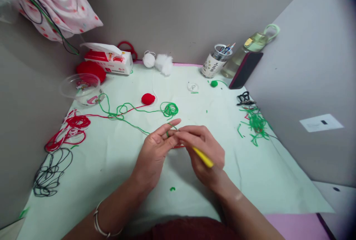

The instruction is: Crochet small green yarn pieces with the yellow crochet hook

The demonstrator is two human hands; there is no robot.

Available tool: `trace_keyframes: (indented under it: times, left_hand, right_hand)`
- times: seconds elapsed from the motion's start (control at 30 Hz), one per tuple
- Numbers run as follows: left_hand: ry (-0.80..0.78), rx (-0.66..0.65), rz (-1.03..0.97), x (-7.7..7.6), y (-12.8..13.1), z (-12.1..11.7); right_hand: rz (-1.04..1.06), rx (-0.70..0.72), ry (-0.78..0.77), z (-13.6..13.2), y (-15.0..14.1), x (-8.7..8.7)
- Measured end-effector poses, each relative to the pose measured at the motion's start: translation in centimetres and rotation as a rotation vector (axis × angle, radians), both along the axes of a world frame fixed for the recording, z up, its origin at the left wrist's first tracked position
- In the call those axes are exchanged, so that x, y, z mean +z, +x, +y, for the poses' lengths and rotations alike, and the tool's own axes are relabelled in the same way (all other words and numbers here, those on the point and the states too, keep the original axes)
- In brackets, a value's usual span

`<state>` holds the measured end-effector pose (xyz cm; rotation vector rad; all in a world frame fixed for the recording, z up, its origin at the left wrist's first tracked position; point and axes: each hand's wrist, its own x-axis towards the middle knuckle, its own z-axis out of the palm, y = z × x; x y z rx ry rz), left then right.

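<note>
Near the middle of the table, my left hand (154, 149) is closed, with green yarn (136, 126) looped over its fingers and pinched at the fingertips. My right hand (207, 149) grips a crochet hook by its yellow handle (203, 157), which slants down to the right. Both hands' fingertips meet, and the hook's tip and any stitches there are too small or hidden to make out. Just below the fingers shows a flat red item (178, 146), mostly covered by the hands. From my left hand the yarn runs back to a loose green coil (169, 110).
A red ball (148, 99) lies ahead, with red yarn (78, 122) and black cord (51, 173) at left. Behind stand a clear tub (83, 88), a tissue box (111, 60), a pencil jar (213, 63), a bottle (239, 56) and a phone (246, 70). Green scraps (257, 121) lie right.
</note>
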<state>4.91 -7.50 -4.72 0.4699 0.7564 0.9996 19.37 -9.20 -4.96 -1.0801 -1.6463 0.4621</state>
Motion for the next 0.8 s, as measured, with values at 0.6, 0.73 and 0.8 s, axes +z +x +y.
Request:
trace_keyframes:
  times: [0.6, 0.73, 0.8]
  left_hand:
    - [0.081, -0.084, 0.032, 0.3, -0.4, -0.4]
    - [0.064, -0.076, -0.002, 0.6, -0.6, -0.2]
    - [0.057, -0.075, -0.017, 0.8, -0.7, -0.1]
  right_hand:
    - [0.216, 0.008, -0.040, 0.3, 0.2, 0.4]
    - [0.510, 0.128, -0.278, 0.8, 1.1, 0.3]
    - [0.579, 0.156, -0.352, 1.0, 1.3, 0.3]
